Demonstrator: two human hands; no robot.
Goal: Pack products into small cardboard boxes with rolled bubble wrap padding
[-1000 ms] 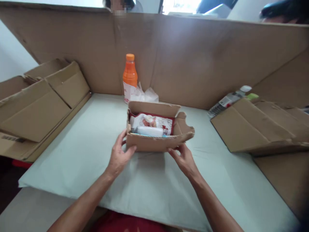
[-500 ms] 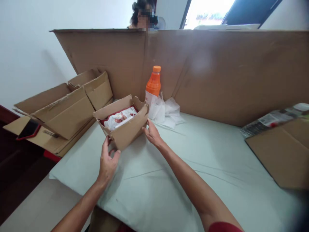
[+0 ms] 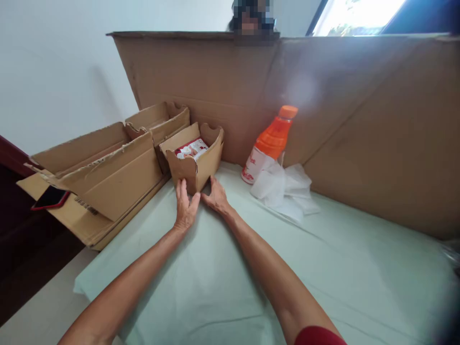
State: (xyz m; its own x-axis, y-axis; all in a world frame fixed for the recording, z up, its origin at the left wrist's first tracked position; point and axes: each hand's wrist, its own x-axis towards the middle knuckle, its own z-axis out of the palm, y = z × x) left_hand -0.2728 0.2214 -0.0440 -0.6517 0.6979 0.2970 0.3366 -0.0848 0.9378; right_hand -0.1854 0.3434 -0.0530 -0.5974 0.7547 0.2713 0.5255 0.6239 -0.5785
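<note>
A small open cardboard box stands on the cloth-covered table, against the tall cardboard panel. Inside it lies a red-and-white printed packet, partly hidden by the box walls. My left hand is on the near end of the box, fingers up against the cardboard and thumb by the bottom corner. My right hand grips the lower right side close to that same corner, its thumb almost meeting the left one. Both hands hold the box between them. To its right an orange-capped bottle leans beside crumpled white plastic.
Larger open cardboard boxes line the table's left edge. A phone with a red edge lies on a cardboard flap there. The tall cardboard panel closes off the back, with a person behind it. Clear plastic shows at the far right edge.
Both hands have moved the small box away from me, up beside the larger boxes and the panel. It has turned to point more lengthwise away. The camera view has swung left.
</note>
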